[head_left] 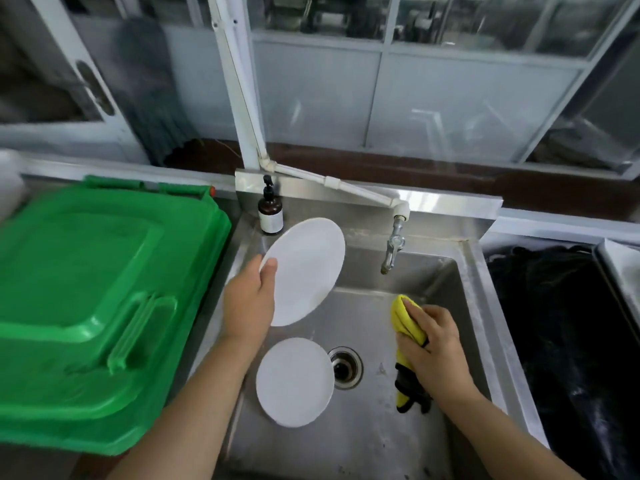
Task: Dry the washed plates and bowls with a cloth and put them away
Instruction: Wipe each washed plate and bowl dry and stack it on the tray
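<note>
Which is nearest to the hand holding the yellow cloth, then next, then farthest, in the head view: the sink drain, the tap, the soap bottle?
Measured from the right hand, which grips the yellow cloth:
1. Sink drain, just to its left on the sink floor.
2. Tap, above it at the back of the sink.
3. Soap bottle, far left back corner, beyond the plate held up by the left hand.

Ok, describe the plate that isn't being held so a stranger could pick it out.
Start at the stainless steel sink right of the green plastic bin lid. On its floor, just left of the round drain, lies a round white plate. Unlike the other white plate, no hand holds it.
</note>
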`<state>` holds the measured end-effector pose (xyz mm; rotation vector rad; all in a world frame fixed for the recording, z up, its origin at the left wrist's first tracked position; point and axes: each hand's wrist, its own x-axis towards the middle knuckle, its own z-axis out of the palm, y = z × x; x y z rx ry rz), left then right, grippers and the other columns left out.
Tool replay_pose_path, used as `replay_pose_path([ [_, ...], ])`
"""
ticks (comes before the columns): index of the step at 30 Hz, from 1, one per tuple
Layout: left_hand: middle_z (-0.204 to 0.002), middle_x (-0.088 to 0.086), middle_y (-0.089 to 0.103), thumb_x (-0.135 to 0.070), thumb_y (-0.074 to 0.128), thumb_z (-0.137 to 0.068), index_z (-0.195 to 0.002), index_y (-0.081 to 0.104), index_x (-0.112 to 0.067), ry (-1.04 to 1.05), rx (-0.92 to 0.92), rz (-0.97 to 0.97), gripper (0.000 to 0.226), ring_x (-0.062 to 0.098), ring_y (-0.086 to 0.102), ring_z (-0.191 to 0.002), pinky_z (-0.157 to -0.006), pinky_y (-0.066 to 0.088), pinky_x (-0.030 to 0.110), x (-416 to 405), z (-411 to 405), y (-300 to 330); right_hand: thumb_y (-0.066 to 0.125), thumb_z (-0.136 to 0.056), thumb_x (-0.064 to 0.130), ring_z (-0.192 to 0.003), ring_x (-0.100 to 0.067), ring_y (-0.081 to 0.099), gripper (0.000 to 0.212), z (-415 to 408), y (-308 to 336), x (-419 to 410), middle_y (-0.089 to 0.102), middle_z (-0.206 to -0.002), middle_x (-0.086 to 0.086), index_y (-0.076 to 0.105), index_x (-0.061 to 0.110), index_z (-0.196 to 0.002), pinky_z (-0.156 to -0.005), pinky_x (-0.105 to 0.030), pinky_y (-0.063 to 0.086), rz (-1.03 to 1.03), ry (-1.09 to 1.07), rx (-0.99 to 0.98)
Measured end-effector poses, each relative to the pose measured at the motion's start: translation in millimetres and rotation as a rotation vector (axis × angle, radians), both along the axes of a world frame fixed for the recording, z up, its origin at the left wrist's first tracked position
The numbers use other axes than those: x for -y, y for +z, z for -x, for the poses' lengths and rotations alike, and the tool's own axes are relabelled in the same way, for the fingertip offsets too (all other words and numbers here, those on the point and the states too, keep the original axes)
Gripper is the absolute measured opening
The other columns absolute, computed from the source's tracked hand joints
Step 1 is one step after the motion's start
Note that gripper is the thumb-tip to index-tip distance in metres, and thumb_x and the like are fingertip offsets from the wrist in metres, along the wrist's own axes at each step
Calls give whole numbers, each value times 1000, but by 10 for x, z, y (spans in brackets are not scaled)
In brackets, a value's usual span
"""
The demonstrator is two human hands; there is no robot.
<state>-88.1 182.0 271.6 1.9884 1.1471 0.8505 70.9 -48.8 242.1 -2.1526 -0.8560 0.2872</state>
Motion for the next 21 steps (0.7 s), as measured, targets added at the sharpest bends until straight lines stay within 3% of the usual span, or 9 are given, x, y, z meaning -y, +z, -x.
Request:
replay_pose_path([
  [6,-62,6,55,-43,36,-92,-77,47,-17,-23,69,-289,32,28,51,-59,-54,31,32,215,-52,888,69,-85,15,-113,-18,42,57,-235,629,-88,43,-121,2,49,27,-137,-95,-38,43,-138,124,186],
  [8,-59,3,52,-43,37,-92,-76,45,-21,-17,109,-345,28,27,50,-57,-51,30,32,324,-69,1156,68,-85,13,-114,-16,38,60,-282,886,-112,40,-123,4,45,26,-139,-94,-33,38,-211,155,264],
  [12,-59,3,54,-48,36,-90,-76,49,-20,-17,231,-436,34,25,51,-56,-52,39,35,553,-84,1574,62,-83,15,-114,-14,38,54,-294,1450,-163,33,-123,7,38,27,-130,-97,-24,33,-488,204,353],
  [15,-55,-8,50,-47,38,-91,-70,48,-32,-23,308,-456,28,7,44,-52,-50,34,28,695,-85,1814,56,-84,24,-120,-25,40,45,-311,1846,-227,31,-128,5,39,28,-126,-99,-30,36,-598,263,455],
  [17,-55,-14,47,-45,40,-92,-66,42,-36,-30,357,-426,28,4,40,-52,-48,27,22,773,-94,1963,60,-84,22,-120,-29,40,46,-334,2081,-283,35,-129,1,43,29,-125,-98,-36,39,-643,255,527],
  [21,-58,-15,48,-40,44,-93,-64,42,-34,-76,462,-377,29,1,38,-51,-48,28,18,893,-105,2219,72,-81,16,-109,-27,39,43,-345,2465,-412,50,-126,-16,60,22,-121,-95,-29,29,-733,86,787],
])
